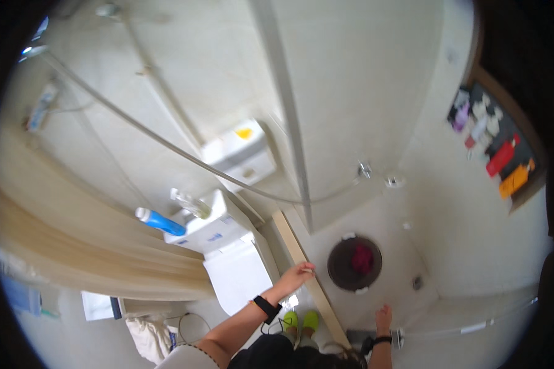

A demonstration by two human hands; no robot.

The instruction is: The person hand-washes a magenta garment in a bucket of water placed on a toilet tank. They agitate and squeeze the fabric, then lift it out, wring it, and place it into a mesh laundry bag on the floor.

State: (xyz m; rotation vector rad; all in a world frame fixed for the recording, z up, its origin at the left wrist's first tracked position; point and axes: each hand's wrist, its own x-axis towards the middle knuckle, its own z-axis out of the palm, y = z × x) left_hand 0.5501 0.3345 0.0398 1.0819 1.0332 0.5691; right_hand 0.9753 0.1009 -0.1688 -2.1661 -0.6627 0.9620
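A dark round basin (337,276) with light handles stands on the shower floor, and a crumpled magenta cloth (362,259) lies inside it. Left of the basin, above the beige curb, is my left hand (297,275); its fingers are loosely bent and nothing shows in them. A black band circles that wrist. My right hand (383,318) hangs below and right of the basin, apart from it, also without a visible object. Its fingers are small and a little blurred, but look loosely parted. Neither hand touches the basin or the cloth.
The beige curb (300,252) runs between the basin and the white toilet (237,277). A blue bottle (161,222) and a clear pump bottle (191,203) stand on the tank. A shower hose (166,146) crosses to the wall tap (364,170). At right, a shelf (531,195) holds bottles.
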